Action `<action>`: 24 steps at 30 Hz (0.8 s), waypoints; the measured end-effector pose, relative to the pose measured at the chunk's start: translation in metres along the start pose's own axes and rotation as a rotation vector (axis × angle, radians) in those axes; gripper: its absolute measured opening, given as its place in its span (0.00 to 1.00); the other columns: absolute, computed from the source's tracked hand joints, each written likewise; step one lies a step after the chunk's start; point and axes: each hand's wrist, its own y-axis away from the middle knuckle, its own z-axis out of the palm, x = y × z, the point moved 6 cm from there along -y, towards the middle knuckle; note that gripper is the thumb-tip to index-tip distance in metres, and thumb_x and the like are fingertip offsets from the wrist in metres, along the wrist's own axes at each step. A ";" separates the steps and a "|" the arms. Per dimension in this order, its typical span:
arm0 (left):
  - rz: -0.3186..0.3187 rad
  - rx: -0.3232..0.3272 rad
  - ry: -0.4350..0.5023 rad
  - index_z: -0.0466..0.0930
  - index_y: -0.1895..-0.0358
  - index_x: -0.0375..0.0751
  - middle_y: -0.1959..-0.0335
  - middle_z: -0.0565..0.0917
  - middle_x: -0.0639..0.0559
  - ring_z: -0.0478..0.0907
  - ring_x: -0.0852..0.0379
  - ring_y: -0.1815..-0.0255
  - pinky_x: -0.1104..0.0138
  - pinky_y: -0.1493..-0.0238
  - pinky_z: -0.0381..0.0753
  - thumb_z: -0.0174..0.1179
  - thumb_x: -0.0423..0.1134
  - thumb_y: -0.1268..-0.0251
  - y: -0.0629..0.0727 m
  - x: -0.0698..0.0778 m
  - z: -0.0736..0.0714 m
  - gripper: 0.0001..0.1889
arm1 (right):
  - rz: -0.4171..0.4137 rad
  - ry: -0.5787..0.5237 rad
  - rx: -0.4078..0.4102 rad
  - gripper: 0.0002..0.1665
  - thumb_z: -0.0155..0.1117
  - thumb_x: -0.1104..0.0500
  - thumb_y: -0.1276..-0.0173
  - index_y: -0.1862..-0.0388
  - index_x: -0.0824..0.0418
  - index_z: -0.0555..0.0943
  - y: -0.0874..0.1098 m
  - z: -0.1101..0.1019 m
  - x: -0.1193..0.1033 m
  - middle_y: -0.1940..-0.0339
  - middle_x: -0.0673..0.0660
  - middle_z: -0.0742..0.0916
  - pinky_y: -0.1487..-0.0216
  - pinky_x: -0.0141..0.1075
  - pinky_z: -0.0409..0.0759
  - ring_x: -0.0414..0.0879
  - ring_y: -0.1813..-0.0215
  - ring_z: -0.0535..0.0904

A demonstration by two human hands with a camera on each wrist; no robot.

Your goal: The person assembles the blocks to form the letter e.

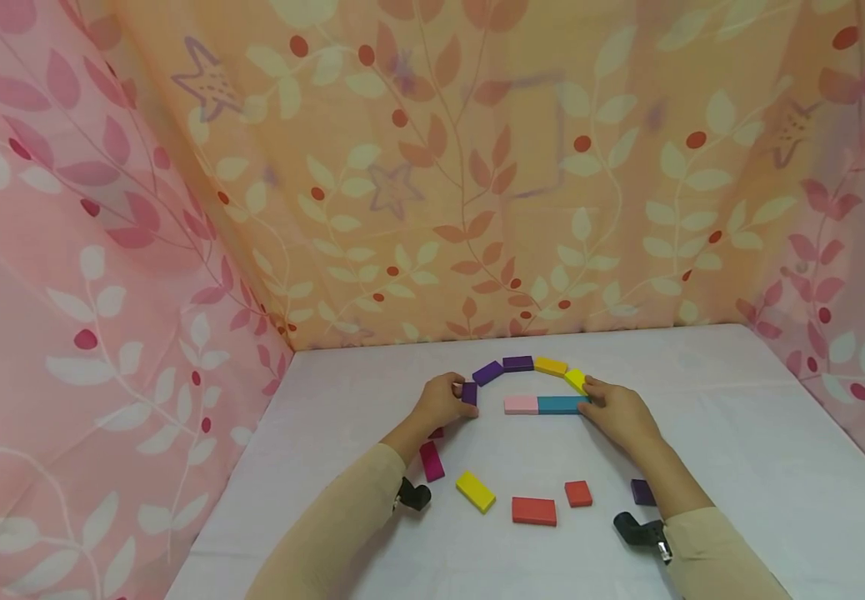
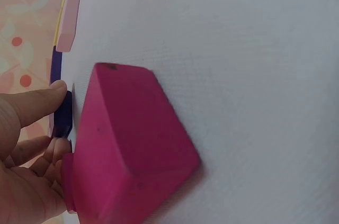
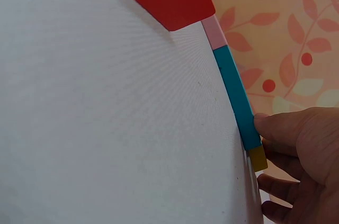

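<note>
In the head view, my left hand pinches a dark purple block between thumb and fingers, at the left side of an arc of blocks. The same purple block shows past the thumb in the left wrist view. My right hand is at the arc's right side, its fingers at a yellow block and its thumb by the end of a blue block. From the right wrist, thumb and fingers close around a dark yellow block, partly hidden by the hand.
A pink block adjoins the blue one inside the arc. Purple blocks and an orange-yellow block form the arc's top. Nearer lie a magenta block, a yellow block, red blocks and a dark block.
</note>
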 end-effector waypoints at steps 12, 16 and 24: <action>0.008 -0.019 -0.009 0.78 0.35 0.42 0.52 0.85 0.49 0.78 0.53 0.53 0.56 0.39 0.80 0.82 0.44 0.50 -0.003 0.003 0.003 0.37 | 0.008 0.001 -0.009 0.34 0.67 0.50 0.27 0.29 0.67 0.74 0.000 0.000 0.000 0.25 0.64 0.74 0.30 0.66 0.64 0.69 0.24 0.65; 0.002 -0.025 -0.003 0.78 0.35 0.43 0.51 0.85 0.49 0.78 0.53 0.53 0.57 0.40 0.81 0.81 0.45 0.50 -0.003 0.004 0.004 0.37 | 0.008 0.003 -0.010 0.34 0.67 0.50 0.27 0.29 0.67 0.74 0.000 0.000 0.000 0.25 0.64 0.74 0.29 0.66 0.64 0.69 0.24 0.64; -0.001 -0.040 0.001 0.78 0.35 0.44 0.52 0.85 0.50 0.78 0.53 0.53 0.57 0.41 0.81 0.81 0.45 0.49 -0.002 0.004 0.006 0.36 | -0.004 0.015 -0.010 0.34 0.68 0.50 0.27 0.29 0.67 0.74 -0.001 -0.001 0.000 0.26 0.64 0.74 0.30 0.67 0.64 0.70 0.24 0.65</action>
